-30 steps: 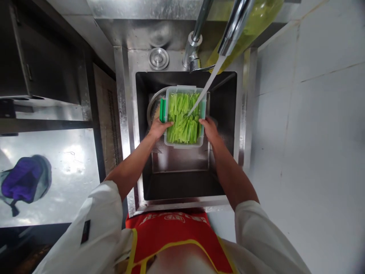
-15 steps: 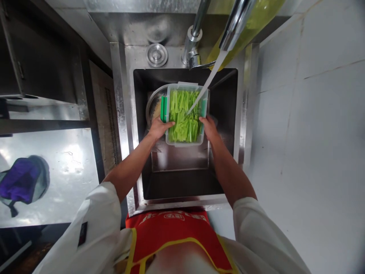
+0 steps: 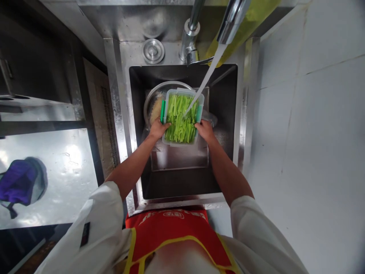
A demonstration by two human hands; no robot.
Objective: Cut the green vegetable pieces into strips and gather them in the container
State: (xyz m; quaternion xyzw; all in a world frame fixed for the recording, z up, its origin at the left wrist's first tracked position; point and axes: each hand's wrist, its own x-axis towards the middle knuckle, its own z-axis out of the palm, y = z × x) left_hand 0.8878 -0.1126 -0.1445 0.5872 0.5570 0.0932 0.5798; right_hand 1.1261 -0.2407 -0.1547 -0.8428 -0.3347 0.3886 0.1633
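Observation:
Between my hands, over the sink, is a clear plastic container (image 3: 180,144) with green side clips. Cut green vegetable sticks (image 3: 181,118), perhaps celery, fill it. My left hand (image 3: 158,128) grips its left side, thumb over the rim. On the right side, my right hand (image 3: 204,130) holds it the same way. A stream of water (image 3: 205,78) runs from the faucet (image 3: 229,26) onto the sticks. Partly hidden behind the container, a round metal bowl (image 3: 147,102) sits in the sink with something tan inside.
The steel sink (image 3: 182,184) has a drain plug (image 3: 153,51) on its back ledge, left of the faucet base (image 3: 188,38). Something translucent yellow (image 3: 256,23) hangs behind the spout. A purple cloth (image 3: 18,182) lies on the metal counter (image 3: 71,163) at left. A tiled wall (image 3: 308,144) stands at right.
The container has tilted slightly and shifted a little to the left in both hands. More of the metal bowl shows behind it. Water still runs onto the sticks.

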